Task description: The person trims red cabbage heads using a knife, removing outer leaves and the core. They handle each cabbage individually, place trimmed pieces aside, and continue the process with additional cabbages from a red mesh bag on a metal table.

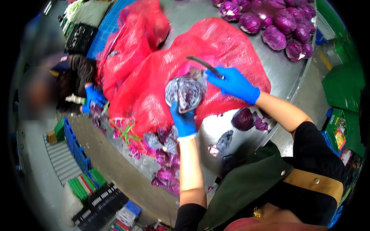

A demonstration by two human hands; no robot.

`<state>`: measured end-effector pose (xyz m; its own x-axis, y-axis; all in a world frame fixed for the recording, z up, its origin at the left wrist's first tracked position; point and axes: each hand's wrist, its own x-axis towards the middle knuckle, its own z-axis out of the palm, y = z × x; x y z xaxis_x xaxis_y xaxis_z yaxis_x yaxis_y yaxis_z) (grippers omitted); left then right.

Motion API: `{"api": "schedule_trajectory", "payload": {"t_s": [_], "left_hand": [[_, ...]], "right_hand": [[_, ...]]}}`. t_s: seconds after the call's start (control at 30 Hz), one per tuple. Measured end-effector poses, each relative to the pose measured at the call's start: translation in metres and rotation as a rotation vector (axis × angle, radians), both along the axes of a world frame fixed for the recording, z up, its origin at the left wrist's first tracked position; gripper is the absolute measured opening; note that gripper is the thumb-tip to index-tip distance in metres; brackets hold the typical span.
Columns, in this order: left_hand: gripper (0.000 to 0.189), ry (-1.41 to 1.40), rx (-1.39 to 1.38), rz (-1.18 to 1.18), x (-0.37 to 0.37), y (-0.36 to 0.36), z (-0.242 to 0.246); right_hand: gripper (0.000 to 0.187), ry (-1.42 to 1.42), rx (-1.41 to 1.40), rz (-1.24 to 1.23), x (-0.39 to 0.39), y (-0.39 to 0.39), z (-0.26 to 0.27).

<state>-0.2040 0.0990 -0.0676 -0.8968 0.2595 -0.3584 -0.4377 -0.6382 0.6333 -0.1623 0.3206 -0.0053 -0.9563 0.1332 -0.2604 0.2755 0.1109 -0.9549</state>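
Note:
A red cabbage [185, 92] with greyish, veined outer leaves rests in my left hand [185, 119], which wears a blue glove and grips it from below. My right hand [234, 85], gloved too, holds a knife [203, 63] with a dark curved blade that points up and left, just above and apart from the cabbage. Behind both hands spreads a large red mesh sack [141, 86], bulging with round contents. A trimmed dark purple cabbage [243, 119] lies on the metal table below my right forearm, beside loose leaves [260, 121].
Several purple cabbages [284, 21] are piled at the table's far right. Cut leaves [166, 176] litter the near left edge of the metal table [297, 78]. At the left a co-worker's gloved hands [94, 96] hold a cabbage. Stacked crates [99, 202] stand on the floor.

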Motion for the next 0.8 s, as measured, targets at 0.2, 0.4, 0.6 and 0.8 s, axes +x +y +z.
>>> {"api": "schedule_trajectory", "payload": {"t_s": [0.2,0.4,0.6,0.8], "left_hand": [[0.082,0.072,-0.220,0.196,0.137,-0.047,-0.003],[0.107,0.551,-0.955,-0.068,0.184,-0.107,-0.007],[0.091,0.723,-1.650,-0.346,0.212,-0.133,-0.008],[0.097,0.285,-1.540,-0.198,0.240,-0.148,0.006]], "right_hand": [[0.043,-0.320,-0.623,0.191,0.075,-0.088,-0.045],[0.075,0.195,-0.060,0.477,0.118,-0.111,-0.081],[0.049,0.077,0.114,0.432,0.138,-0.128,-0.077],[0.032,0.322,0.531,0.541,0.187,-0.125,-0.072]]}}
